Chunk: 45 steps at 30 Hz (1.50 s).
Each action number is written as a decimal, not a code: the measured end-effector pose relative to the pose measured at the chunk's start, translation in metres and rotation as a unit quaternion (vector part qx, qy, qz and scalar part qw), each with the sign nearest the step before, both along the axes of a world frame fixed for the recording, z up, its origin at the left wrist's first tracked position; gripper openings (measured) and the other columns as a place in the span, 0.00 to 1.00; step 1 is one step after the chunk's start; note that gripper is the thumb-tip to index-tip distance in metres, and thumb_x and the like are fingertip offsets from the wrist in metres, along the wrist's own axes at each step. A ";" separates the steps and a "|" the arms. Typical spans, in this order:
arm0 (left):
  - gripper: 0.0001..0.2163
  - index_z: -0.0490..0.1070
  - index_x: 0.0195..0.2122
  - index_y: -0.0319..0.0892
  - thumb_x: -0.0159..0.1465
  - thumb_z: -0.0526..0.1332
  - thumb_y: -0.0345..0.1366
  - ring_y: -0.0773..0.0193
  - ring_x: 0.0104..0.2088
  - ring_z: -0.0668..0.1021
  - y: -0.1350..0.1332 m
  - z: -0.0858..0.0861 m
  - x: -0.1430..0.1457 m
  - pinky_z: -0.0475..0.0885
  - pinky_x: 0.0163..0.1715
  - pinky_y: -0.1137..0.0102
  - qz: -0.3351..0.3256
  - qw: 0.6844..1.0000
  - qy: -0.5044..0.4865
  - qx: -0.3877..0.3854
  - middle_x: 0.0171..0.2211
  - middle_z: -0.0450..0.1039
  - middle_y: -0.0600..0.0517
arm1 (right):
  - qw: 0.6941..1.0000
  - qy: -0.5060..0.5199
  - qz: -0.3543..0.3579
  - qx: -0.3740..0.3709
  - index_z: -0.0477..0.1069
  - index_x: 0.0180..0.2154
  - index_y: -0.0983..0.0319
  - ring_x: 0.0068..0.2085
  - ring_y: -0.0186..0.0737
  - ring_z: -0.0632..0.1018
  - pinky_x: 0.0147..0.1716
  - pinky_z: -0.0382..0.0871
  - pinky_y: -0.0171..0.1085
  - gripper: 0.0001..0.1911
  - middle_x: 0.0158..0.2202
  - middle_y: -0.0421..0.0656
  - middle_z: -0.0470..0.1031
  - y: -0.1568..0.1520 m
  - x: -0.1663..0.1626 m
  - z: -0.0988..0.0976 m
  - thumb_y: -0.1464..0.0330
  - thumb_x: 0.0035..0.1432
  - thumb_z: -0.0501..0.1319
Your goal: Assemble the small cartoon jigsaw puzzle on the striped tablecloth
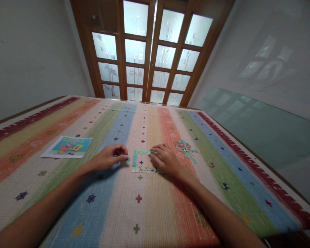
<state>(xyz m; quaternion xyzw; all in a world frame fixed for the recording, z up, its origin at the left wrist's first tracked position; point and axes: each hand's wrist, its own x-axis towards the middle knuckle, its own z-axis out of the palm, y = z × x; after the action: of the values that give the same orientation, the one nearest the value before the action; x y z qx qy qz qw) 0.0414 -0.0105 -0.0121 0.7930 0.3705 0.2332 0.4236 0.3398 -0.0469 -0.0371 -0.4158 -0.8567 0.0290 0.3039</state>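
A small jigsaw frame point(138, 162), its border assembled and its middle open, lies on the striped mat point(134, 213). My right hand point(165, 159) rests on the frame's right side, fingers curled down and pressing on its top edge. My left hand point(111, 156) sits just left of the frame, fingers pinched round a small green puzzle piece point(127, 159). A heap of loose puzzle pieces point(186, 148) lies to the right of my right hand.
A picture card with cartoon figures point(68, 146) lies at the left on the mat. A wooden door with frosted glass panes point(147, 51) stands at the far end. A glass sheet point(260, 127) leans along the right wall.
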 end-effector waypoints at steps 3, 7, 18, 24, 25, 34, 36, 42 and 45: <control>0.13 0.70 0.35 0.42 0.62 0.64 0.48 0.62 0.33 0.74 -0.005 -0.004 0.008 0.70 0.35 0.66 0.010 0.998 -0.050 -0.021 0.33 0.74 0.51 | 0.995 0.054 0.063 -0.053 0.76 0.49 0.59 0.49 0.46 0.77 0.52 0.71 0.47 0.10 0.46 0.48 0.81 -0.010 -0.011 0.010 0.69 0.67 0.62; 0.14 0.71 0.34 0.41 0.62 0.65 0.48 0.63 0.32 0.73 -0.016 -0.006 0.023 0.70 0.34 0.67 0.016 0.995 -0.094 -0.028 0.32 0.73 0.51 | 0.980 0.128 0.086 -0.128 0.76 0.49 0.58 0.43 0.40 0.79 0.43 0.74 0.40 0.11 0.44 0.45 0.81 -0.023 -0.026 0.015 0.67 0.65 0.65; 0.12 0.73 0.37 0.42 0.66 0.62 0.46 0.61 0.35 0.76 -0.033 0.006 0.035 0.71 0.38 0.66 -0.022 0.998 -0.061 0.004 0.35 0.77 0.50 | 0.959 0.208 0.066 -0.179 0.79 0.40 0.58 0.32 0.36 0.78 0.31 0.72 0.35 0.05 0.34 0.41 0.82 -0.028 -0.033 0.013 0.66 0.65 0.65; 0.12 0.77 0.42 0.45 0.68 0.58 0.45 0.59 0.39 0.79 -0.007 0.039 -0.017 0.71 0.41 0.67 -0.113 0.988 0.097 0.028 0.39 0.80 0.51 | 0.956 0.234 0.037 -0.173 0.80 0.38 0.58 0.31 0.36 0.77 0.31 0.71 0.35 0.06 0.34 0.42 0.82 -0.019 -0.017 0.017 0.68 0.63 0.64; 0.12 0.77 0.42 0.45 0.68 0.59 0.46 0.59 0.37 0.79 -0.002 0.044 -0.028 0.71 0.39 0.68 -0.098 0.987 0.122 0.024 0.37 0.80 0.51 | 0.956 0.238 0.035 -0.170 0.80 0.38 0.58 0.32 0.36 0.77 0.32 0.72 0.36 0.06 0.34 0.42 0.82 -0.018 -0.015 0.018 0.68 0.62 0.64; 0.10 0.74 0.34 0.44 0.51 0.69 0.37 0.60 0.30 0.75 0.011 0.035 -0.087 0.68 0.30 0.72 -0.100 0.950 0.285 -0.076 0.28 0.73 0.54 | 0.962 0.242 0.009 -0.125 0.81 0.38 0.58 0.33 0.39 0.78 0.33 0.72 0.38 0.07 0.34 0.43 0.82 -0.006 0.000 0.019 0.67 0.63 0.62; 0.09 0.72 0.31 0.44 0.49 0.68 0.36 0.61 0.28 0.73 0.013 0.028 -0.088 0.66 0.28 0.72 -0.090 0.947 0.300 -0.067 0.26 0.71 0.56 | 0.964 0.246 -0.009 -0.103 0.81 0.38 0.58 0.34 0.39 0.79 0.33 0.71 0.38 0.08 0.35 0.43 0.82 -0.002 0.005 0.017 0.67 0.63 0.62; 0.08 0.70 0.29 0.43 0.53 0.64 0.41 0.61 0.28 0.71 0.021 0.023 -0.084 0.63 0.28 0.71 -0.078 0.946 0.313 -0.031 0.25 0.69 0.54 | 0.970 0.220 -0.038 -0.092 0.82 0.39 0.59 0.37 0.40 0.79 0.34 0.71 0.37 0.10 0.37 0.45 0.82 0.013 0.025 0.008 0.70 0.63 0.60; 0.10 0.69 0.29 0.42 0.54 0.63 0.43 0.61 0.28 0.70 0.022 0.023 -0.080 0.63 0.29 0.70 -0.072 0.951 0.301 -0.021 0.26 0.68 0.54 | 0.969 0.203 -0.062 -0.123 0.82 0.40 0.60 0.35 0.39 0.79 0.35 0.71 0.37 0.10 0.37 0.46 0.83 0.018 0.031 0.002 0.73 0.61 0.61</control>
<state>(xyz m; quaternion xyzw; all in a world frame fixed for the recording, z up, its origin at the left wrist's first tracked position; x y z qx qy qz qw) -0.0383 0.0120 0.0107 0.8418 0.4275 -0.0557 0.3249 0.3713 -0.0293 -0.0351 -0.4874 -0.7395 0.1995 0.4193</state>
